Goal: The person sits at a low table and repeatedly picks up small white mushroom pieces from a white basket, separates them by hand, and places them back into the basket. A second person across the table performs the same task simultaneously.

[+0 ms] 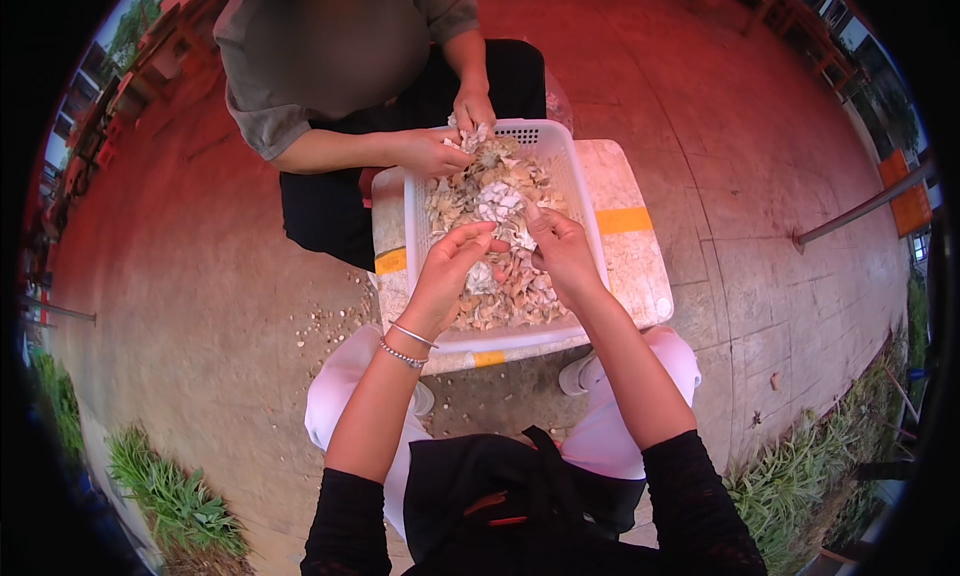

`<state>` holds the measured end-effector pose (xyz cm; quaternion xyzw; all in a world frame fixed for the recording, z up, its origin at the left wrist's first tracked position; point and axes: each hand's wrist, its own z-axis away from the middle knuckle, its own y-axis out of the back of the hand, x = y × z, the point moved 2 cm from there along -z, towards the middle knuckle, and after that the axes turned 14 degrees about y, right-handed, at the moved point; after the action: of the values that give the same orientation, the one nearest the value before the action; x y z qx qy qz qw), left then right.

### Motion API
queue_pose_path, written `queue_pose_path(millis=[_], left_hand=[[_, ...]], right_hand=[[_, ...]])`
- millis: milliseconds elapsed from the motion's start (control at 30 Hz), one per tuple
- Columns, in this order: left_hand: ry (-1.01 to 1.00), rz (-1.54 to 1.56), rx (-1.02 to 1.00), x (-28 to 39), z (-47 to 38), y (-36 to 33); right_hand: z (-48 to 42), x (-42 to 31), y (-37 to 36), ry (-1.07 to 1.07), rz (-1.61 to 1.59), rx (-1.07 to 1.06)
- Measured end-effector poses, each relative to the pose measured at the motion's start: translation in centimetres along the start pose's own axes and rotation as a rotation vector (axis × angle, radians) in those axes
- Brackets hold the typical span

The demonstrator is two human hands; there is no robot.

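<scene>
Both my hands are over a white plastic basket (586, 201) filled with pale, ruffled pieces that look like mushrooms (517, 295). My left hand (461, 265) has its fingers apart above the near left part of the heap, with no piece plainly gripped. A whitish clump (481, 279) lies just below its fingers. At the right, my right hand (561, 250) has its thumb raised and fingers curled. Something thin and dark shows by its fingertips, too small to make out. A larger white, crackled clump (501, 202) sits on the heap beyond my hands.
Under the basket is a white foam box (634, 265) with yellow tape. Across from me sits a person whose hands (442, 148) hold a whitish clump over the basket's far end. Small bits (330, 317) litter the concrete floor (247, 298). A metal pole (862, 207) stands at right.
</scene>
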<state>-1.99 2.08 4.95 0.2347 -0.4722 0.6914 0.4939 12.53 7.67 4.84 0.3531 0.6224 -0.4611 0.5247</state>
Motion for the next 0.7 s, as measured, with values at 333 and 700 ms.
queue_pose_path(millis=[333, 700], left_hand=[[-0.123, 0.062, 0.046, -1.7, -0.9, 0.4], [-0.154, 0.230, 0.143, 0.4, -0.6, 1.8]], right_hand=[[0.6, 0.5, -1.4, 0.270, 0.041, -0.087], [1.7, -0.4, -1.6, 0.255, 0.107, -0.044]])
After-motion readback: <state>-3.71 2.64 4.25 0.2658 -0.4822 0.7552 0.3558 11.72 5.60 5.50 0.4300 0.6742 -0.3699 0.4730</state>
